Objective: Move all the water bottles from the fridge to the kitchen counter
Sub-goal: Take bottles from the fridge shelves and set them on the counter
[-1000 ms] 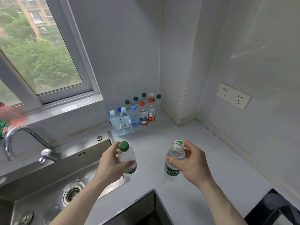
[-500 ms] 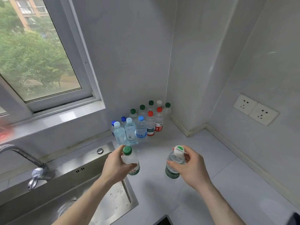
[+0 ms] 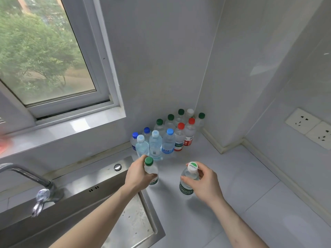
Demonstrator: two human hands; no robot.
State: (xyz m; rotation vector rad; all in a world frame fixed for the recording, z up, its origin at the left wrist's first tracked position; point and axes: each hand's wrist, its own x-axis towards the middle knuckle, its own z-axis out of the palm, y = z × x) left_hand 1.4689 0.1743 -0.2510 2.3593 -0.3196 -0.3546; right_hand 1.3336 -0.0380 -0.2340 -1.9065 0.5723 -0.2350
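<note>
Both hands loaded, one bottle each, carried upright over the counter [image 3: 241, 176] in front of the cluster.

Left hand [image 3: 138, 177]: fingers closed round the body of a green-capped bottle [image 3: 151, 171], thumb side hidden. It sits above the sink's [image 3: 129, 228] right rim, just short of the nearest blue-capped bottles. Can't tell if its base is down yet; the hand covers it.

Right hand [image 3: 206, 183]: wrapped on a white-capped bottle [image 3: 189, 178] with a dark green label, fingertips up at the neck and cap, thumb across the front. Base looks close to the counter or on it; contact not clear from this angle.

Grip high on the shoulder makes sense to me: keeps each bottle vertical and leaves the base free to set down.

Beyond the hands: bottle cluster [image 3: 168, 135] packed into the wall corner, two rough rows. Pale and dark blue caps on the left, red in the middle, green plus one white at the back. Corner packing keeps them from tipping and leaves the open counter on the right free.

Faucet [image 3: 35, 183] far left, window [image 3: 44, 56] above, wall sockets [image 3: 311, 127] far right.

Fridge not in view, so can't say how many remain. Judgement: placing step, these two join the front edge of the group.
</note>
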